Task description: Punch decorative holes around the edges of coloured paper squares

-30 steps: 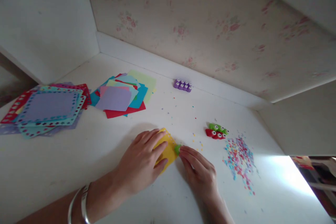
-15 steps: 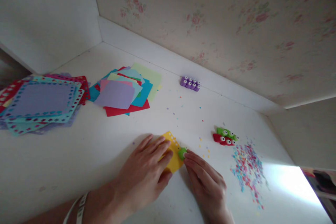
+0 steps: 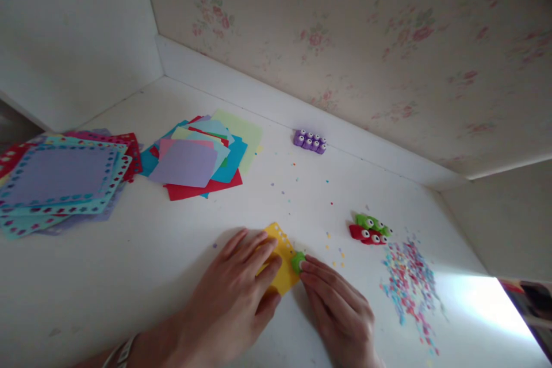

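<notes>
Well, at far left lies a pile of hole-edged sheets (image 3: 64, 169), next to overlapping plain coloured sheets (image 3: 185, 164); then come purple punches (image 3: 309, 141) near the wall, red punches (image 3: 366, 234) against green ones, and scattered paper bits (image 3: 409, 282). The left hand (image 3: 241, 284) lies over the yellow sheet (image 3: 288, 276), fingers loosely spread, hiding part of it. At its right edge, the right hand (image 3: 340, 310) pinches a green punch (image 3: 296, 261), fingertips partly covering it.

Dim; glare on white tabletop (image 3: 487, 302), lower right.
</notes>
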The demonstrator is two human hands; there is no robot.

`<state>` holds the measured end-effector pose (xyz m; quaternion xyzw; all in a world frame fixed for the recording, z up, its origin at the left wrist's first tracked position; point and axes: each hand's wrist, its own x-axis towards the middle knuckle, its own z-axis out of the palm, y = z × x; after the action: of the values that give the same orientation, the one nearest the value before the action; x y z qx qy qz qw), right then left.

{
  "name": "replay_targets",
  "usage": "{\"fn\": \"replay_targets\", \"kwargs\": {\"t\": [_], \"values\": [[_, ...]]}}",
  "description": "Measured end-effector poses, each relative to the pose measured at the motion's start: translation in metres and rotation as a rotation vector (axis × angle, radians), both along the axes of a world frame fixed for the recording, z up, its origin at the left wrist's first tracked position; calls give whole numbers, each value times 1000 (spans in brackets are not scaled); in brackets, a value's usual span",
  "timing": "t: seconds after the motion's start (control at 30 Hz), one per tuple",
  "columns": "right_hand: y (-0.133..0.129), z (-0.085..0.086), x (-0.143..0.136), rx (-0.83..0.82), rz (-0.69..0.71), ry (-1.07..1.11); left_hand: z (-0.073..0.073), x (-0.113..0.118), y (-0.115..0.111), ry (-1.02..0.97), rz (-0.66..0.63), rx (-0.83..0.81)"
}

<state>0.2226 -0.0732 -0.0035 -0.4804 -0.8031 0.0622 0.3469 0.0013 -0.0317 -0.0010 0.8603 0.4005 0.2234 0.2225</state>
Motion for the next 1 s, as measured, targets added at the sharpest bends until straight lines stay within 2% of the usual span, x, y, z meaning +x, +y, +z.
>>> {"fn": "replay_targets", "kwargs": {"t": [0.13, 0.33, 0.47, 0.67, 0.87, 1.0], "values": [[2, 2, -1, -6, 13, -7, 0, 0, 0, 25, -8, -6], [1, 0, -2, -47, -97, 34, -2, 0, -1, 28, -4, 9], [3, -1, -6, -61, -85, -24, 0, 0, 0, 7, -4, 5], [4, 0, -16, -32, -127, -132, 7, -2, 0, -1, -1, 16], [-5, -6, -14, 94, -160, -80, 8, -4, -1, 53, -37, 48], [-4, -13, -1, 112, -323, -4, 6, -4, -1, 73, -48, 73]]}}
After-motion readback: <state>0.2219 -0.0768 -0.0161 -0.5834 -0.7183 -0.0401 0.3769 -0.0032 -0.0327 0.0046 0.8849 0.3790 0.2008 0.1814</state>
